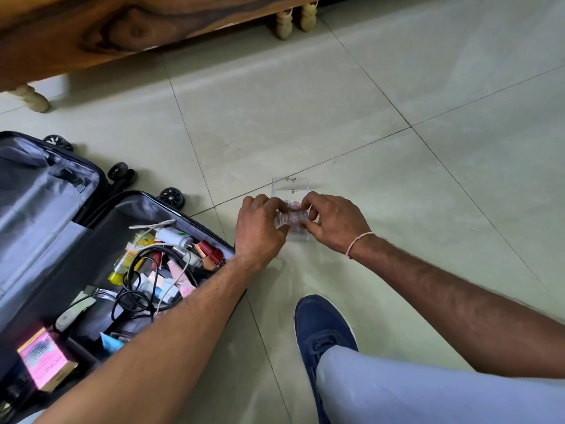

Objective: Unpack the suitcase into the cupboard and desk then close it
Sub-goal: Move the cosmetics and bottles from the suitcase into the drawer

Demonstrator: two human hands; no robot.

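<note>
- Unpacking, mid-way by the look of it: suitcase [91,240] lying open on the tiled floor [397,148] at left, near half still full of loose things — cables [143,270], a white charger [174,235], a yellow bottle [128,258], tubes, a pink box [46,359].
- Far half showing only grey lining.
- In hand now: a small clear plastic case [292,209], lid standing up at the back, held just above the floor to the right of the suitcase; rounded clear pockets along its front.
- Contents too small and see-through to name.
- Left hand [260,228]: fingers curled, pinching the left end of the case.
- Right hand [333,220]: fingers curled, pinching the right end; thin thread band at the wrist.
- Both hands narrow, close together, only the case between them.
- Likely next: shutting the lid so nothing spills, then rising and carrying it to desk or cupboard; neither clearly identified here, only wooden furniture [122,29] on turned legs at the top.
- Blue shoe [321,332] and pale trouser leg just below the hands.
</note>
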